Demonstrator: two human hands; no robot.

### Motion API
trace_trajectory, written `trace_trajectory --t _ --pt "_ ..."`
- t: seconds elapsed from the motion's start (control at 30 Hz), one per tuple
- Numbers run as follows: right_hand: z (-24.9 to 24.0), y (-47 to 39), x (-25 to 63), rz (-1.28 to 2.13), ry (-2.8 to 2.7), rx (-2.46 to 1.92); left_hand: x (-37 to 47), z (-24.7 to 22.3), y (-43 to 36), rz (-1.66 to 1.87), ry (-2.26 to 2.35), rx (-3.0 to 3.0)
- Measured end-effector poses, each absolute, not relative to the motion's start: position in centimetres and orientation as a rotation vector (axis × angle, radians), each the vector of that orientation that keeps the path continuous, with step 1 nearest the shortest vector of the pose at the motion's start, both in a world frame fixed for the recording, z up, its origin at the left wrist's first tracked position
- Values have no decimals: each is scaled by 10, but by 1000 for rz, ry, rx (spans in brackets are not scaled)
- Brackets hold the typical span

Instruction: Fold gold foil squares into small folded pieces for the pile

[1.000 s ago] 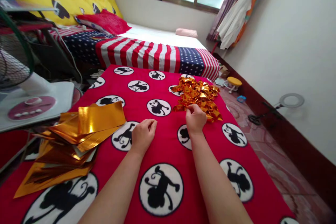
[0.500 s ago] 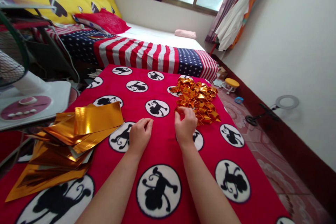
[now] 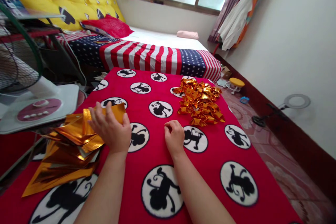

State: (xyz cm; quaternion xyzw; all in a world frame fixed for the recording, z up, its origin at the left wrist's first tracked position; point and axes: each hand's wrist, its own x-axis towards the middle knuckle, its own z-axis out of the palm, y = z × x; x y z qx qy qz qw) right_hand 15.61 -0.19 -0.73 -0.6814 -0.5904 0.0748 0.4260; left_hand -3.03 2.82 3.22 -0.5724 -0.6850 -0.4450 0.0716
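Note:
My left hand (image 3: 111, 127) is over the right end of a loose stack of gold foil paper sheets (image 3: 70, 166), its fingers spread above the top sheet; whether they touch it is hard to tell. My right hand (image 3: 175, 136) rests low over the red cloth with curled fingers, and I see nothing in it. Beyond it to the right lies a pile of folded gold foil pieces (image 3: 201, 99), shaped like small ingots and apart from the hand. Both hands are over a red cloth (image 3: 154, 147) printed with black monkeys in white circles.
A fan with a white base (image 3: 63, 99) stands left of the cloth, close to the paper stack. Behind the table is a bed with a striped and starred cover (image 3: 147, 56). On the floor to the right are a yellow stool (image 3: 236, 82) and a ring light (image 3: 297, 101).
My left hand has moved left from the middle of the cloth to the paper stack and opened. My right hand has drawn back from the folded pieces toward the middle.

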Motion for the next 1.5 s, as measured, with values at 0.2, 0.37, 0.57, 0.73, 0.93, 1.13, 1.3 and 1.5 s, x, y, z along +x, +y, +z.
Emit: trace_trajectory --t 0.2,0.37,0.57,0.73,0.93,1.13,1.3,1.5 --pt "-8 -3 155 186 -1487 -1712 -65 6 45 -916 -2398 -1715" --pt "-9 -4 156 200 -1492 -1704 -66 -10 51 -686 -2446 -1727" --pt "-9 -4 156 203 -1492 -1699 -70 -13 51 -834 -2351 -1781" --pt "-7 -5 155 215 -1485 -1696 -73 -17 52 -1058 -2256 -1816" --pt "-7 -5 155 217 -1482 -1695 -71 -8 50 -1312 -2253 -1715" --pt "-8 -4 155 213 -1487 -1695 -71 2 46 -1513 -2049 -1685" --pt "-9 -4 156 227 -1458 -1660 -54 28 35 -1932 -1818 -1698" --pt "-8 -5 154 461 -1252 -1470 -20 37 42 -2973 -2189 -1537"
